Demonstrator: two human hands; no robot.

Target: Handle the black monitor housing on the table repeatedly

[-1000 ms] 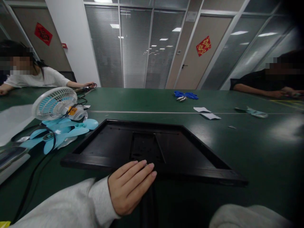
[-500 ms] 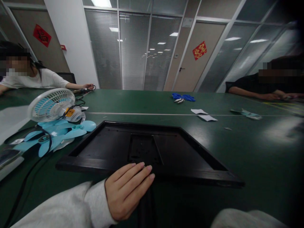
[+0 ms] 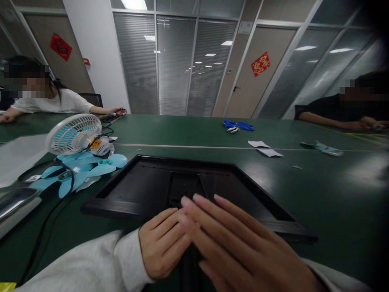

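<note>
A black monitor [image 3: 136,186] lies face down, its rimmed back and square recess facing up. A dark post [image 3: 190,267] runs from its near edge toward me. My left hand [image 3: 165,243] is closed over the middle of that near edge, beside the post; its thumb is hidden. My right hand [image 3: 243,243] reaches in from the lower right, fingers stretched out and somewhat blurred. Its fingertips overlap those of my left hand in view; whether they touch the monitor I cannot tell.
On the left of the green table [image 3: 334,194] are a white fan head [image 3: 74,134], light-blue fan blades [image 3: 75,170] and a black cable [image 3: 45,223]. Farther back lie blue gloves [image 3: 238,125] and white papers [image 3: 264,149]. Two people sit across, left and right.
My right hand has come in from the lower right to beside my left hand. My left hand stays at the monitor's near edge. The whole view has shifted slightly.
</note>
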